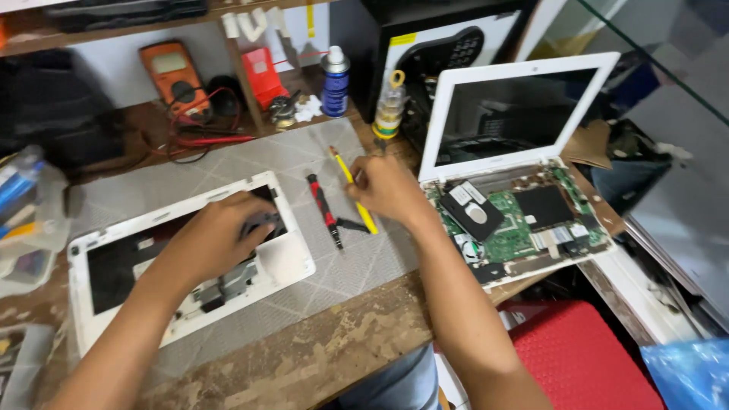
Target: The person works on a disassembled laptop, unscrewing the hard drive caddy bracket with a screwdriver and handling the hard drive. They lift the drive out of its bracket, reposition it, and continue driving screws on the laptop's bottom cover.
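My left hand (pixel 216 235) rests on the white laptop cover panel (pixel 292 262) lying upside down on the grey mat, its fingers on a dark part near the panel's far edge. My right hand (pixel 387 186) grips a yellow screwdriver (pixel 345 171), whose tip points away toward the back. A red and black screwdriver (pixel 323 205) lies on the mat between my hands. To the right stands an opened white laptop (pixel 516 114) with its green circuit board (pixel 509 231) and a black drive exposed.
An orange multimeter (pixel 173 76) with red and black leads sits at the back. A blue spray can (pixel 334 82) and a small oil bottle (pixel 389 106) stand behind the mat. A red stool (pixel 585 357) is below the desk. Plastic containers (pixel 26 220) are at the left edge.
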